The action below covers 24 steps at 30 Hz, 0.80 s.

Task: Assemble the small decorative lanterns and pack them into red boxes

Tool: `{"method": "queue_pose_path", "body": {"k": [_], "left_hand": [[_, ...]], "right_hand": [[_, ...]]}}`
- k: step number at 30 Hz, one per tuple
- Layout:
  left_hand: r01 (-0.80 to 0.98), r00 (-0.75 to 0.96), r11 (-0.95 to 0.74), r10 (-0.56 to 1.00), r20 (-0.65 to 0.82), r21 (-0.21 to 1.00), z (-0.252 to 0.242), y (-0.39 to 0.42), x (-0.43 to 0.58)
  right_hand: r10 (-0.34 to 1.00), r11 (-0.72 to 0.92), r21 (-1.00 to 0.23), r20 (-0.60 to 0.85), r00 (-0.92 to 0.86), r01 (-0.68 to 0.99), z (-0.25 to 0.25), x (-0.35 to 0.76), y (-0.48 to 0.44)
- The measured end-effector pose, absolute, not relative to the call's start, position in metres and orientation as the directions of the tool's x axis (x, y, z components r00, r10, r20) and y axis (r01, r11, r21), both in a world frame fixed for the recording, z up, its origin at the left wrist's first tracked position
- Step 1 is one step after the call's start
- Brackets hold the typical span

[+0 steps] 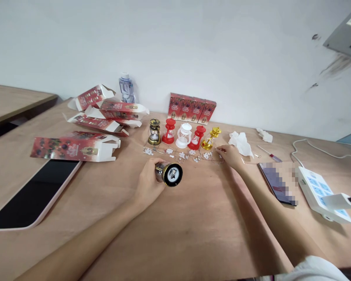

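Note:
My left hand (149, 180) is wrapped round a black and bronze mini lantern (160, 171), tipped so that its round base faces me. Its base shows a white disc with a metallic opening. At the right end of a row of small white parts and bent wires (181, 157), my right hand (229, 154) has its fingertips pinched low over the table; what they hold, if anything, is hidden. Behind the parts stand a bronze lantern (155, 132), a red lantern (169, 131), a white lantern (183, 136), another red lantern (196, 138) and a gold lantern (211, 139).
Several upright red boxes (191, 109) stand by the wall; opened boxes (76, 147) lie left, near a bottle (126, 89) and a large dark-screened device (36, 193). To the right are crumpled tissue (240, 144), a screwdriver (272, 155), a phone (276, 183) and a power strip (318, 191).

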<state>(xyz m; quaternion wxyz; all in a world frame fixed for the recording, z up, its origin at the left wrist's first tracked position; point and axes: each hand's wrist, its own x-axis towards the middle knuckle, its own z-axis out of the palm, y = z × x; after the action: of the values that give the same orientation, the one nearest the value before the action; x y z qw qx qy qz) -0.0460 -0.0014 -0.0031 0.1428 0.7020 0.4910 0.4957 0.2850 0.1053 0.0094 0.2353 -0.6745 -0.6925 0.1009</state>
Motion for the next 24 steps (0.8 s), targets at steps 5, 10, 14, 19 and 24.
{"method": "queue_pose_path", "body": {"k": [5,10,14,19,24], "left_hand": [[0.543,0.026,-0.482,0.828,0.56,0.688,-0.004,-0.001,-0.046],[0.537,0.016,-0.453,0.849,0.528,0.711,-0.005,-0.001,-0.046],[0.532,0.0,-0.445,0.85,0.526,0.72,-0.006,-0.002,-0.047],[0.531,-0.011,-0.437,0.853,0.521,0.726,-0.007,-0.002,-0.047],[0.537,-0.006,-0.454,0.841,0.541,0.711,-0.007,-0.002,-0.046]], "right_hand": [[0.955,0.13,-0.492,0.297,0.026,0.861,0.015,0.26,0.085],[0.802,0.509,-0.672,0.598,-0.012,0.537,0.033,0.191,0.031],[0.566,0.79,-0.428,0.784,-0.254,0.439,0.054,0.141,-0.011],[0.362,0.884,-0.163,0.831,-0.423,0.437,0.054,0.121,-0.029],[0.409,0.832,-0.171,0.832,-0.375,0.527,0.042,0.118,-0.027]]}}
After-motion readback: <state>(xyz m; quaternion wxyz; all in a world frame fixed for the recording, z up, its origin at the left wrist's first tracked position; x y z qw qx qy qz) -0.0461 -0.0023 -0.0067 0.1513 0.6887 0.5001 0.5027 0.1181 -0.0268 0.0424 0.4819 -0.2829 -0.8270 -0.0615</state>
